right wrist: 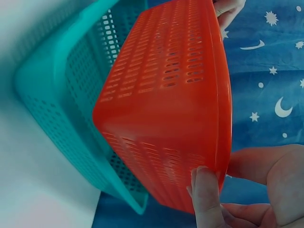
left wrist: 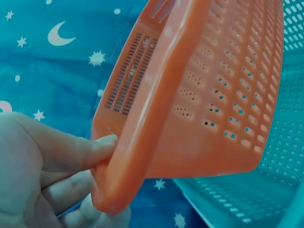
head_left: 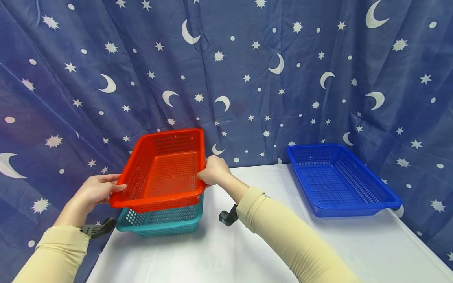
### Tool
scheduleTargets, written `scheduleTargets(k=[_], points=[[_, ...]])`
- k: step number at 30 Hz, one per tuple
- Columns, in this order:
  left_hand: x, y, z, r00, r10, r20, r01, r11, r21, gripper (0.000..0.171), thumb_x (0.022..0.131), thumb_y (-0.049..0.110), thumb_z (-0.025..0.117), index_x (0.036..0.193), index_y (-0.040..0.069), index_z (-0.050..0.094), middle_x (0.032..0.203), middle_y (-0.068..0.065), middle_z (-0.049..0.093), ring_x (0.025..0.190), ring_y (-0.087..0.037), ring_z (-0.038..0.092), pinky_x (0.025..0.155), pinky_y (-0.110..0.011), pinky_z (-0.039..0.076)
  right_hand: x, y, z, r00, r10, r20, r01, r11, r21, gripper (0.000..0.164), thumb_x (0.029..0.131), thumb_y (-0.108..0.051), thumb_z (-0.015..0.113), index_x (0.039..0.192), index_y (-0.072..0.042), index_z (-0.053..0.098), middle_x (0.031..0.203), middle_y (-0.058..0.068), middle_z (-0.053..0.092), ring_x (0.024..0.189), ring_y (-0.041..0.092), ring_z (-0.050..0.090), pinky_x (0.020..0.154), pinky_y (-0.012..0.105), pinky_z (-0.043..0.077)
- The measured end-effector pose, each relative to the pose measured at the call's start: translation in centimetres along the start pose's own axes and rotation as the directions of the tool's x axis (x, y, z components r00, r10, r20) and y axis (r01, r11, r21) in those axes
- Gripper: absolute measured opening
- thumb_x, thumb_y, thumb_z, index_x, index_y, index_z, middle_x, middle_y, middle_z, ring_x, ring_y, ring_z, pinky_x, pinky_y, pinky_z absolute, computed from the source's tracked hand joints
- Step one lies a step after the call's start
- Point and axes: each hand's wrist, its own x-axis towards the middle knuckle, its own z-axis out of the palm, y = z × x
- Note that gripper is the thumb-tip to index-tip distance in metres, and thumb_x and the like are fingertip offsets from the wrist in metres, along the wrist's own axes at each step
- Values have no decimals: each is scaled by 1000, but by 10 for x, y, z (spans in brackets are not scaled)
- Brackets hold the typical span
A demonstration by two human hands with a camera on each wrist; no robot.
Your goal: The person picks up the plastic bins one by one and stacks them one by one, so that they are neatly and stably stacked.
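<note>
Grip: left hand (head_left: 96, 190) and right hand (head_left: 214, 169) pinch the red basket (head_left: 162, 199) by opposite sides of its rim.
Tilt: it leans over the teal basket (head_left: 162, 228) (contact unclear); moving both sides together should stop edges snagging.
Right side: blue basket (head_left: 354, 207), well apart on the counter (head_left: 212, 251).
Backdrop: starry curtain (head_left: 247, 98).

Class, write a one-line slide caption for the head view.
Both hands hold a red basket above a teal basket, while a blue basket sits apart on the white table.
</note>
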Motion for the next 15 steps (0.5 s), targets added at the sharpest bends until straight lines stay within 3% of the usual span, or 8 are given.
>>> scheduleTargets(k=[5,15], points=[[1,-7,-2,1000,11,9,-11,1000,8,67,101,24,66,149,-13,39,117,-27,68,85,-22,71,74,-36,60,-2,3,10,1000,-4,1,4,1000,13,11,86,-8,76,85,-1,67,70,7,66,51,15,67,49,25,57],[4,-26,0,998,9,54,-9,1000,-1,69,99,25,69,148,-15,39,106,-18,72,82,-23,71,75,-39,61,-6,8,24,999,38,19,-39,997,59,18,87,-11,79,91,0,65,72,7,66,52,17,67,48,26,56]])
